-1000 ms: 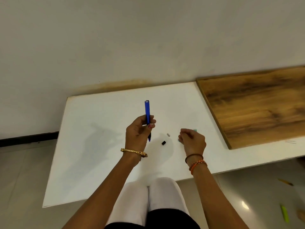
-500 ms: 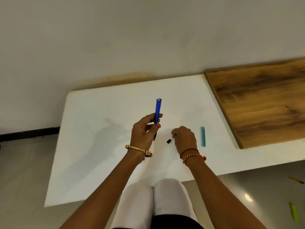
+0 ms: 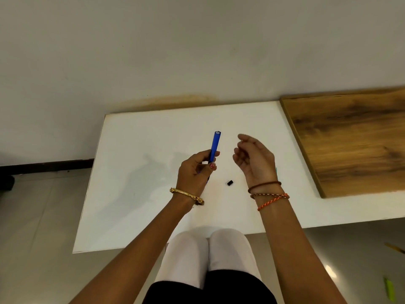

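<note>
Grips a slim blue plastic pen barrel [image 3: 215, 145] upright in the left hand [image 3: 194, 174], fingers curled round its lower part, above the white table [image 3: 135, 194]. Holds the right hand [image 3: 255, 160] raised beside it, fingers loosely curled; cannot tell whether pinching anything. Shows a small black cap [image 3: 230, 183] on the table between both wrists.

Left hand [image 3: 194, 173] raised, fingers pinching; right hand [image 3: 255, 160] up, fingers loosely curled

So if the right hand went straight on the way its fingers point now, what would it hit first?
Probably the blue pen that the left hand holds. The fingers of the right hand point left toward its barrel, with nothing between them. Depth is unclear, so it could pass beside it.
</note>
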